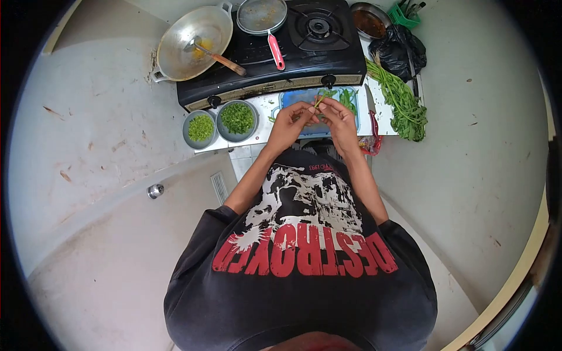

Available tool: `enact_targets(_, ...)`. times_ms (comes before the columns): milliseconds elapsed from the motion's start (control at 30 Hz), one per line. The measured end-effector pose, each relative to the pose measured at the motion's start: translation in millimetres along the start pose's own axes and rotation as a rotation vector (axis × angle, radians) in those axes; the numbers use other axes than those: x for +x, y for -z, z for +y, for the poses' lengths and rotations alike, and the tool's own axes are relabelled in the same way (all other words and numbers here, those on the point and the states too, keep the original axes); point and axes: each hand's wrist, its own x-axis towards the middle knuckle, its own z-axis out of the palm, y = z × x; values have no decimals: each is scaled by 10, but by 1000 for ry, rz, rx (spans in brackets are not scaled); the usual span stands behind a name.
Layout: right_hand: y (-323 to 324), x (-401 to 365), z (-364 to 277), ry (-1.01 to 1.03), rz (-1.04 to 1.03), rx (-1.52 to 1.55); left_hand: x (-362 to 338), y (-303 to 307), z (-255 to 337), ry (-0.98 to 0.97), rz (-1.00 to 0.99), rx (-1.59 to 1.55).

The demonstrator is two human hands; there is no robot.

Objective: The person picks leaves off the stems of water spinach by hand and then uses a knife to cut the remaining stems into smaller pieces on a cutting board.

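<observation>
Over a blue cutting board (299, 97) my two hands meet, fingertips close together. My left hand (294, 120) pinches one end of a thin green stem (319, 102). The fingers of my right hand (338, 119) are closed on the same stem, just to the right. Green leaves (348, 99) lie on the board beside my right hand. To the left stand a bowl of finely chopped dark greens (237, 119) and a bowl of paler chopped greens (201, 127). A knife with a red handle (373, 121) lies right of the board.
Behind the board is a black gas stove (263, 73) with a wok (195, 44) and a red-handled pan (261, 16). A bunch of leafy greens (404, 105), a black plastic bag (398, 51), a pan of brown liquid (370, 22) and a green basket (404, 16) are at right.
</observation>
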Motion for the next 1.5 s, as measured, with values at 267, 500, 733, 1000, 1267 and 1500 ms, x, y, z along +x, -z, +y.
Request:
enact_targets(267,-301,-5,283,143,168,-90,-70,299,-114,-29,-62,40)
enact_targets(500,-356,-9,355,186,181,-201,-70,375,-204,-4,-31,21)
enact_targets(733,-419,-134,306,275,282,-300,-18,303,-199,113,-70,-133)
enact_targets(1000,-275,-352,247,379,332,-617,80,179,-295,313,2,-422)
enact_targets(1267,-146,-498,263,326,363,-568,79,6,-412,355,5,-606)
enact_targets(1500,54,-517,264,306,398,-320,143,73,-428,269,144,-532)
